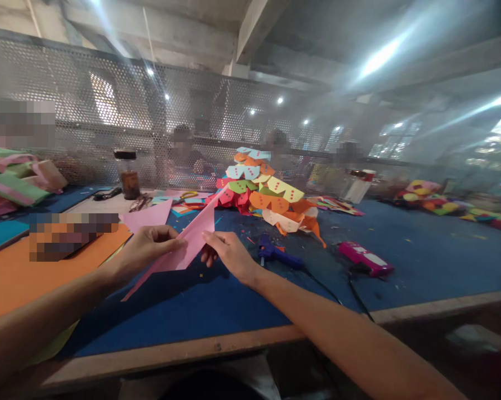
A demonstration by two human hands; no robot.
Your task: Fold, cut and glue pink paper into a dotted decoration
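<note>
The single view comes from the person's head, above and just behind the front edge (217, 345) of the worktop (425, 236), facing forward and down across it. The angle is wide, taking in the ceiling (329, 39) at the top and the dark space below the edge, which climbs toward the right. Both forearms enter from the lower corners, so the left hand (150, 247) and right hand (229, 254) appear close, slightly left of centre, with the pink sheet (198, 236). The paper pile (273, 194) sits farther out, and the mesh screen (140, 130) stands beyond.
</note>
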